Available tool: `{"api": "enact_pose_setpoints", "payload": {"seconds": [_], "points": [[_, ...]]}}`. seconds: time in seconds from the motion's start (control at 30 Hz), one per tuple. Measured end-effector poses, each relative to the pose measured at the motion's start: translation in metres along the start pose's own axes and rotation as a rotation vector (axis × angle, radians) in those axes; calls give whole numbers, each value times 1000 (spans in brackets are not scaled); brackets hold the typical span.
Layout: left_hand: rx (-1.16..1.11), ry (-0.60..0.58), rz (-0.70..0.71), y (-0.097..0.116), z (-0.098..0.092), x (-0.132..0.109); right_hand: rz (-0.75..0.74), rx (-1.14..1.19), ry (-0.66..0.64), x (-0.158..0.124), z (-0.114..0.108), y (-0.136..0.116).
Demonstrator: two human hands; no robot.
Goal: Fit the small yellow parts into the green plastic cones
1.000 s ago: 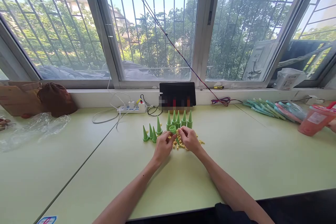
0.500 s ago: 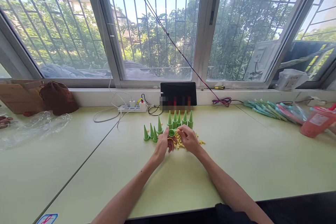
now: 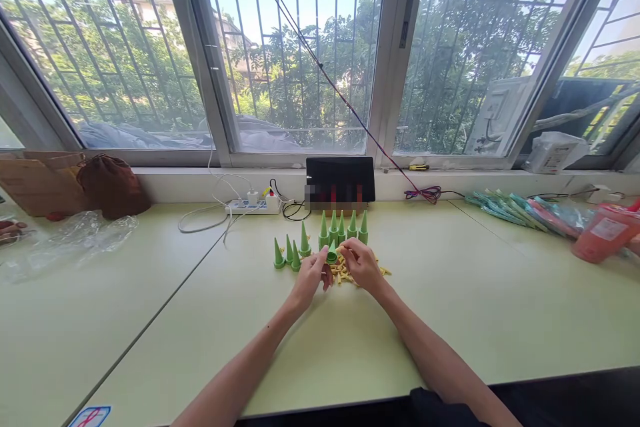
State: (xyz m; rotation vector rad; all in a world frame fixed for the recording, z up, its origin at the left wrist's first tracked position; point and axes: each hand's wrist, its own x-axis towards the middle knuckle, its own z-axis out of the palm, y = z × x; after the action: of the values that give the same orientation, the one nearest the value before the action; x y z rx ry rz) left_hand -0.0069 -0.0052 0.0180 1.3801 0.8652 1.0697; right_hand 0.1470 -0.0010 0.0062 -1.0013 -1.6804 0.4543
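1. The left hand [image 3: 311,271] is curled around the near left side of a green cone [image 3: 332,256], its thumb along the cone and its other fingers bent underneath. The right hand [image 3: 361,263] has thumb and forefinger closed in a pinch, on what looks like a small yellow piece [image 3: 341,249], mostly hidden by the fingertips.

2. The held cone is raised between the hands, its tip toward the far side and its open base tilted to the near side. Below and to the right, loose yellow pieces [image 3: 341,276] lie heaped on the table [image 3: 450,307].

3. The step in hand seems to be close two-handed work at the cone's base, the left hand steadying and the right doing the fine part.

4. The next move would, I judge, call for a still left hand, the opening kept in sight, and small, exact right fingertip motion.

5. Both forearms reach in from the near edge and converge; the right wrist is bent inward, the left more nearly in line with its forearm.

6. Other green cones [image 3: 279,256] stand upright to the left and at the far side.
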Motion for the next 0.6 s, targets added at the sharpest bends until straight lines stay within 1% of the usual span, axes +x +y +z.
{"api": "enact_pose_setpoints", "payload": {"seconds": [0.13,0.33,0.6], "points": [[68,-18,61,-4,-2,0,15,2,21,1,0,2],[175,-47,177,-4,0,-2,6,-5,35,2,-2,0],[315,-38,237,-10,-4,-1,9,-37,32,2,-3,-1]]}}
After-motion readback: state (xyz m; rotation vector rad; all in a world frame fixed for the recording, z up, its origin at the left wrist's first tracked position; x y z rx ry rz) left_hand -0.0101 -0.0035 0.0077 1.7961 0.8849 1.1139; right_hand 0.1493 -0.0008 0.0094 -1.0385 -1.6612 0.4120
